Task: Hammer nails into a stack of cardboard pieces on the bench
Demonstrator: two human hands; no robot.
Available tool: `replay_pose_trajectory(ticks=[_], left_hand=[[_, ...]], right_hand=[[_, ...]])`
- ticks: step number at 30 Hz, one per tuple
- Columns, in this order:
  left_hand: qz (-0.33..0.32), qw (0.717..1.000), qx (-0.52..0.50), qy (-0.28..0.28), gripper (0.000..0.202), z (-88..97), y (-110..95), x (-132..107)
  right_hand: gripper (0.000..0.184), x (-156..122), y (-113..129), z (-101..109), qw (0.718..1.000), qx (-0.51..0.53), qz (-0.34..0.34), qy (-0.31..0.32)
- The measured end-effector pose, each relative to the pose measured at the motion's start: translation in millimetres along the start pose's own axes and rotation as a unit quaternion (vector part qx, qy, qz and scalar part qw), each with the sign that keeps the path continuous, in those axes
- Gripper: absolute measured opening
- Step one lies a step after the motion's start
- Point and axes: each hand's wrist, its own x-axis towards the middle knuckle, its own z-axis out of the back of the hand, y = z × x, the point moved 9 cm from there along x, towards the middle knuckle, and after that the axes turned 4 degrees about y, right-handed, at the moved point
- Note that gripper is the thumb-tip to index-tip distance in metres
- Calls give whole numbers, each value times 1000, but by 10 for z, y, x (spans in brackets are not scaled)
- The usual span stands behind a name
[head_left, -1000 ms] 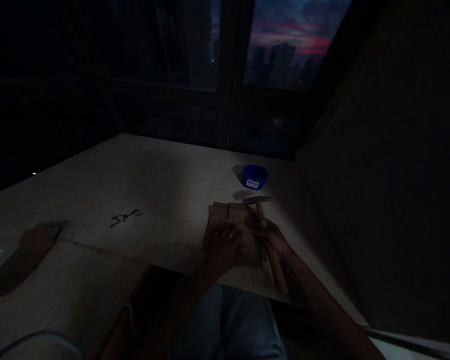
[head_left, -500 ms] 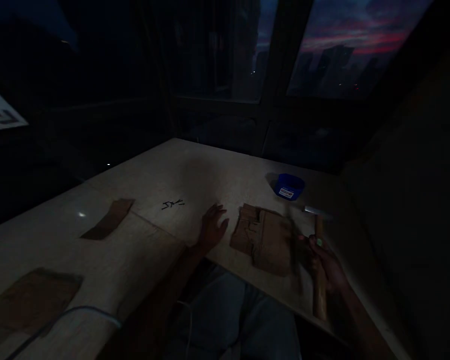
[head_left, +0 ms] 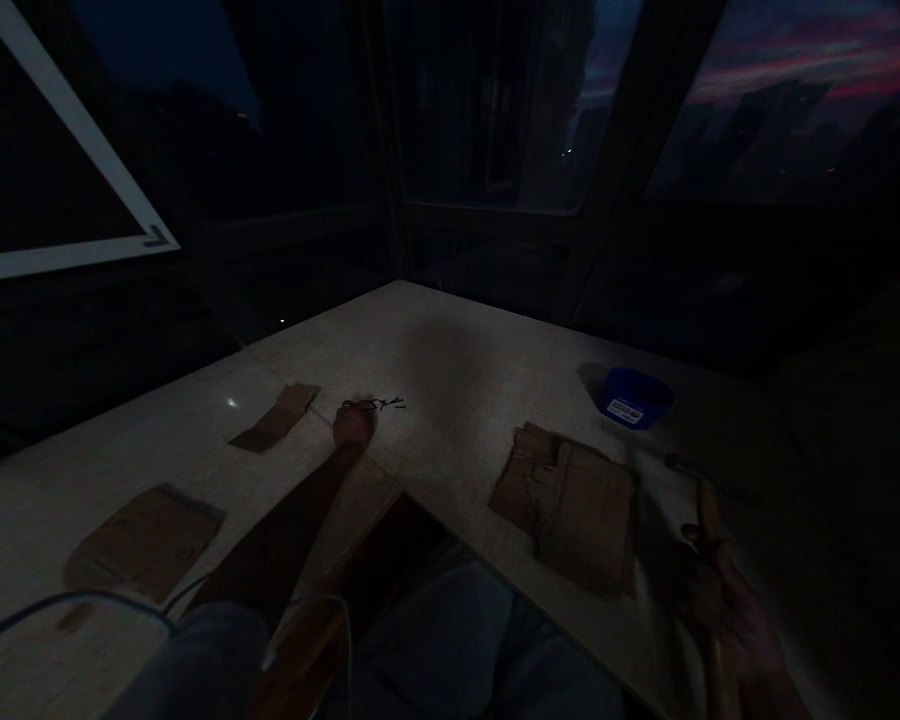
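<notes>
My left hand (head_left: 354,425) is at the left end of a small group of dark nails (head_left: 390,404) on the table. Its fingers look bunched together, and what they hold, if anything, is hidden. My right hand (head_left: 720,600) is wrapped around the wooden handle of a hammer (head_left: 709,510) at the right edge of the table. Shadow darkens the hammer's head. Between my hands lies a torn, layered piece of cardboard (head_left: 589,510), with my right hand just beyond its right side.
A blue plastic tub (head_left: 635,400) with a white label stands behind the hammer. On the left lie a cardboard strip (head_left: 276,418) and a larger cardboard piece (head_left: 146,540). A cable (head_left: 67,597) crosses the near left. Dark windows line the table's far edges.
My left hand has moved left from beside the layered cardboard to the nails, its spread fingers now drawn together. The view has turned left. My right hand still holds the hammer.
</notes>
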Motion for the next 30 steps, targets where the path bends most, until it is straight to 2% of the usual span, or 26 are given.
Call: replay_pose_trajectory(ticks=[4,8,11,14,17,18,20,23,26,30], left_hand=[[29,1000,2,9,31,-22,67,33],[40,999,-26,-12,25,66,126,5],[35,996,-70,-38,29,127,-19,-14],[-10,989,-139,-53,33,143,-476,-78],[-112,958,-260,-37,21,155,-1202,-298],[-145,948,-282,-19,21,154,-1463,-413],[-220,908,-351,58,28,120,-2004,-706],[-285,854,-406,155,35,53,-2654,-1182],[-306,829,-411,224,34,-139,-3086,-1544],[-295,805,-424,291,29,-540,-3400,-1786]], right_hand=[[38,-5,0,18,1000,-3,8,-1],[37,4,-29,44,1000,23,-2,0],[38,15,-62,29,999,42,-13,10],[41,12,-71,-64,998,46,-16,29],[40,0,-56,-232,996,43,-16,71],[40,-5,-37,-287,995,45,-9,87],[40,-14,-19,-344,994,48,-2,100],[41,-23,-9,-333,994,57,9,91],[43,-17,-15,-299,994,69,16,85],[43,-4,-25,-283,994,77,25,75]])
